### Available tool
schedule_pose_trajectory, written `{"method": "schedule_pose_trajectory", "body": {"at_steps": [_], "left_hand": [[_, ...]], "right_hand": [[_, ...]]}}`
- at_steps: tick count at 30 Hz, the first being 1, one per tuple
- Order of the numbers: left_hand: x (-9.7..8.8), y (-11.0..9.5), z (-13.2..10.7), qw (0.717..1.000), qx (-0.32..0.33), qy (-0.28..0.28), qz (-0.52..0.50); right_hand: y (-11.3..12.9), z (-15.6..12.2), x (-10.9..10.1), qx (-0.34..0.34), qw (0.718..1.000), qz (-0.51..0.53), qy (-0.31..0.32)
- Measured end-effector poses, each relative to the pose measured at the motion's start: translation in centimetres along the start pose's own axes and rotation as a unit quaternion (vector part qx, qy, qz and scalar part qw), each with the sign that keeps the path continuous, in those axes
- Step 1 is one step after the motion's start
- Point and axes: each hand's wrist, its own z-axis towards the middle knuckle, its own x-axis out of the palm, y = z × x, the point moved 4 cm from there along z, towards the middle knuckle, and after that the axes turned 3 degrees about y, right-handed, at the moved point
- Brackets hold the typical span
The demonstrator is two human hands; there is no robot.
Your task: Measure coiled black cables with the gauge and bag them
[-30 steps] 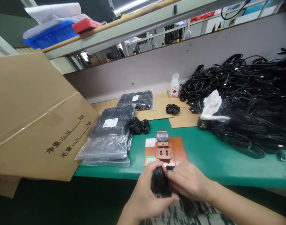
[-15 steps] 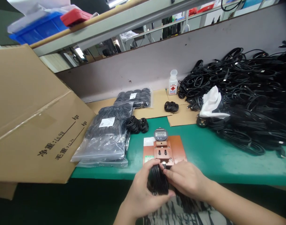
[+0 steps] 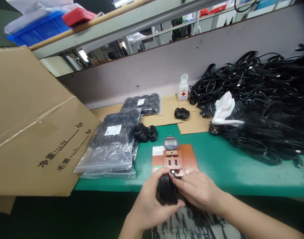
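My left hand [image 3: 150, 205] is wrapped round a coiled black cable [image 3: 166, 192] at the bench's near edge. My right hand [image 3: 199, 191] pinches the cable's end between thumb and fingers, right at the front of a copper-coloured test fixture [image 3: 174, 162]. The fixture sits on a brown base plate and carries a round digital gauge [image 3: 170, 143] reading zeros. What lies inside the pinch is hidden by my fingers.
A big pile of black cables [image 3: 261, 106] with a white cloth [image 3: 225, 109] fills the right. Bagged cables [image 3: 112, 149] and small loose coils [image 3: 145, 132] lie left of the fixture. A large cardboard box [image 3: 34, 122] leans at left. A white bottle [image 3: 183, 88] stands at the back wall.
The view has shifted slightly to the left. Both hands keep hold of the coiled cable at the fixture's front, barely moved.
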Motion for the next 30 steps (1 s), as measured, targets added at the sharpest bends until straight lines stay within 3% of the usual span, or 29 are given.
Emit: {"method": "schedule_pose_trajectory", "body": {"at_steps": [19, 30], "left_hand": [[0.1, -0.1, 0.4, 0.999, -0.019, 0.013, -0.023], [1.6, 1.3, -0.5, 0.992, -0.086, 0.000, -0.089]], "right_hand": [[-0.3, -0.6, 0.7, 0.030, 0.999, 0.035, 0.000], [-0.5, -0.5, 0.8, 0.045, 0.997, 0.061, 0.010]]}}
